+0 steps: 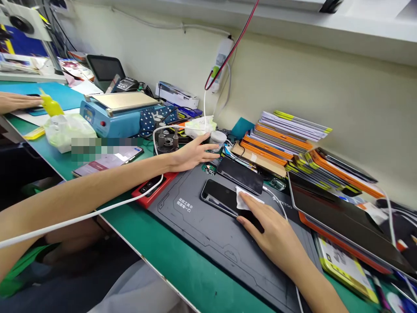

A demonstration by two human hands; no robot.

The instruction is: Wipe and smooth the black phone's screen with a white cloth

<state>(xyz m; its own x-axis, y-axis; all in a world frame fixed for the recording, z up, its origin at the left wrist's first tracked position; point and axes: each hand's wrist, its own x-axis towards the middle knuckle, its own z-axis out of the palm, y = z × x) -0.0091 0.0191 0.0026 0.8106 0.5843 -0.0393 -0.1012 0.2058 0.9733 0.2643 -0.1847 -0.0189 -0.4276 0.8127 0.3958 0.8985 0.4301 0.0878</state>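
My left hand (pixel 192 152) stretches across to the back of the mat, fingers spread, beside a small white-lidded round jar (pixel 218 138). Whether the fingertips touch the jar I cannot tell. Under my right hand (pixel 270 226) a folded white wipe (pixel 241 201) is pressed onto the glass of a black phone (pixel 219 193). The thumb rests near the phone's front edge. Just behind it lies a second dark phone (pixel 241 174), with a white cable plugged into its right end. Both phones lie on a grey work mat (pixel 208 243).
A red device (pixel 153 191) adjoins the mat's left edge. Boxes are stacked (pixel 276 134) along the wall. Farther left are a blue machine (pixel 114 117), a lit phone (pixel 107 161) and another person's hand (pixel 19 102). A white cable (pixel 97 213) crosses my left arm.
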